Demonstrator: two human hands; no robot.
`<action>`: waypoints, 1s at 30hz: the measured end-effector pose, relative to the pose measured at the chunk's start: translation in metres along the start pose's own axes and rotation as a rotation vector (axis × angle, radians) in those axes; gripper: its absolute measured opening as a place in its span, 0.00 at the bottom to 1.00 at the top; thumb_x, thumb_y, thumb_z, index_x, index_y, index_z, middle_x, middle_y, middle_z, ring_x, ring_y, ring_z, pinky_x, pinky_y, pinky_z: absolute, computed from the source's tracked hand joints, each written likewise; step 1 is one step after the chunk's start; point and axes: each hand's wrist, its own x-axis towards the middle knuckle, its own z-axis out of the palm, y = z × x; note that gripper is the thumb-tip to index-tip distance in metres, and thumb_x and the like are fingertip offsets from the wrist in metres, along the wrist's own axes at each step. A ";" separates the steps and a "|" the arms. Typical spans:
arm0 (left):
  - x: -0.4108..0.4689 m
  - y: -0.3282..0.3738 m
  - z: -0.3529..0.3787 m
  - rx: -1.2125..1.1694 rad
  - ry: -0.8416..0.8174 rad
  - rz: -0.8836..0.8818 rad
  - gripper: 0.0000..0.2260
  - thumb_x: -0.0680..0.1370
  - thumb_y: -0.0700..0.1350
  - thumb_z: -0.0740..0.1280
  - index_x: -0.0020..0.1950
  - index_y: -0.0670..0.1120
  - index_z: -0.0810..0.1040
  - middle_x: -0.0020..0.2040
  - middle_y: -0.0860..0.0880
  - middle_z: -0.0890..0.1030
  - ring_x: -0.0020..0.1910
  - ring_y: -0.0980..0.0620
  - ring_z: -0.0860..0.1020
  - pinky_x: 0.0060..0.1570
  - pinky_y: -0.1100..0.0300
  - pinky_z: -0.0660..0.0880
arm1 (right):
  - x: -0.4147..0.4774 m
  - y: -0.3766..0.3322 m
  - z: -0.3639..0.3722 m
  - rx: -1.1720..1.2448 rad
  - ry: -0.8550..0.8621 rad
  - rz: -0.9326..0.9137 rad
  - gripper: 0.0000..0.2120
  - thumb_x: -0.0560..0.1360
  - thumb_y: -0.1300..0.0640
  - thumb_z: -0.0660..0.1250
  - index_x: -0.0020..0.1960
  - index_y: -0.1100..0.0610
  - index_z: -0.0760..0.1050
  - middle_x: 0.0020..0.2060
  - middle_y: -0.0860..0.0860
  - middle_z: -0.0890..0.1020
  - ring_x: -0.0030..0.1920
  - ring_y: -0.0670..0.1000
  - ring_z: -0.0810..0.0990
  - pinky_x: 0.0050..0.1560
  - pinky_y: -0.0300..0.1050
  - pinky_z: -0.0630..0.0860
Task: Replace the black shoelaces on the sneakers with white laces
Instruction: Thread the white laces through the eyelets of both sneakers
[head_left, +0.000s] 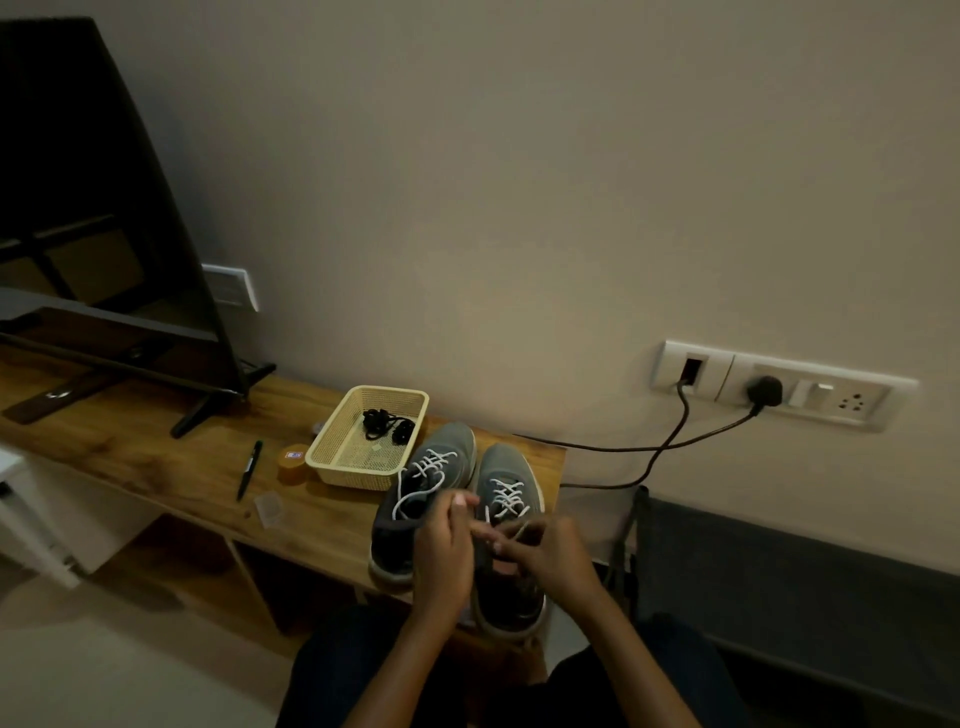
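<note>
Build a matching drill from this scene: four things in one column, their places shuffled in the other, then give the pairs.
1. black laces
2. pen
3. plug
4. right-side sneaker

A. in the wall socket
B. under the left hand and right hand, both pinching its white lace
C. in the basket
D. flat on the table

Pairs: 1-C, 2-D, 3-A, 4-B

The label on the small orange container (292, 464) is too blurred to read.
</note>
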 end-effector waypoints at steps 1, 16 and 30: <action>-0.003 -0.006 0.003 0.026 0.023 -0.008 0.09 0.82 0.41 0.54 0.49 0.48 0.73 0.35 0.48 0.81 0.32 0.65 0.77 0.33 0.74 0.71 | 0.000 0.004 0.005 -0.093 -0.013 0.008 0.06 0.72 0.62 0.70 0.45 0.52 0.82 0.36 0.49 0.83 0.39 0.47 0.82 0.42 0.39 0.78; 0.005 -0.055 0.023 0.380 -0.203 -0.005 0.15 0.77 0.35 0.57 0.57 0.45 0.80 0.54 0.46 0.80 0.54 0.51 0.76 0.54 0.60 0.73 | 0.047 -0.008 0.020 -1.197 -0.638 0.096 0.17 0.77 0.61 0.59 0.65 0.60 0.70 0.68 0.62 0.67 0.69 0.64 0.60 0.70 0.59 0.57; 0.010 -0.060 0.010 0.185 -0.047 -0.021 0.14 0.77 0.38 0.63 0.61 0.48 0.75 0.63 0.49 0.73 0.63 0.51 0.72 0.60 0.58 0.71 | -0.002 0.044 0.011 -0.224 0.220 -0.112 0.17 0.66 0.75 0.61 0.40 0.57 0.82 0.39 0.49 0.83 0.42 0.47 0.79 0.45 0.41 0.76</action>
